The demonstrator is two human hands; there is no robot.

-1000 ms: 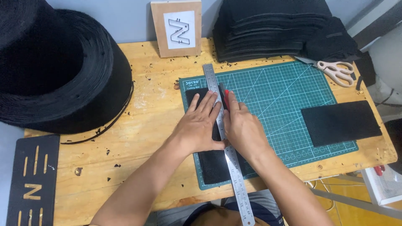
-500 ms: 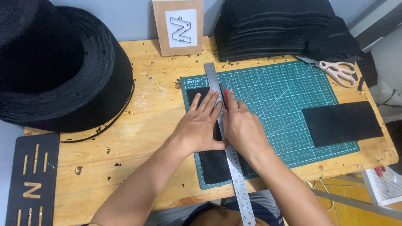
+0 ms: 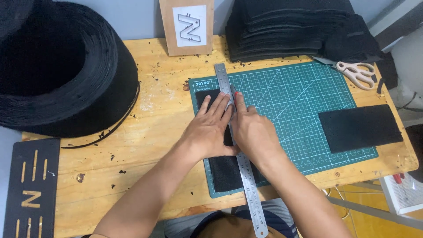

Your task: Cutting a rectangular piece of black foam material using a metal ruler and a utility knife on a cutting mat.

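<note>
On the green cutting mat (image 3: 308, 105), which lies on the right half of the wooden table (image 3: 154, 132), a steel ruler (image 3: 240, 145) runs from near the mat's far left corner down past its near edge and out over the table's near edge. Under it lies a strip of black felt (image 3: 224, 169) along the mat's left edge, showing at the far end beside the ruler and again at the near edge below the hands. The left hand (image 3: 209, 130) lies flat with fingers spread, pressing on the felt and the ruler's left side; it grasps nothing. The right hand (image 3: 253, 132) sits just right of the ruler, closed around a small cutting tool whose red tip (image 3: 236, 94) shows at the ruler's edge; the tool itself is mostly hidden, so it is probably a knife. Another black felt rectangle (image 3: 360, 128) lies at the mat's right edge, partly over the table. Scissors (image 3: 354, 72) with pale handles rest at the table's far right corner, beside a stack of black felt sheets (image 3: 299, 26). A big roll of black material (image 3: 57, 66) fills the far left corner, and a card with a cut-out letter (image 3: 188, 25) stands at the far edge. A black stencil panel (image 3: 28, 189) lies off the near left corner.
</note>
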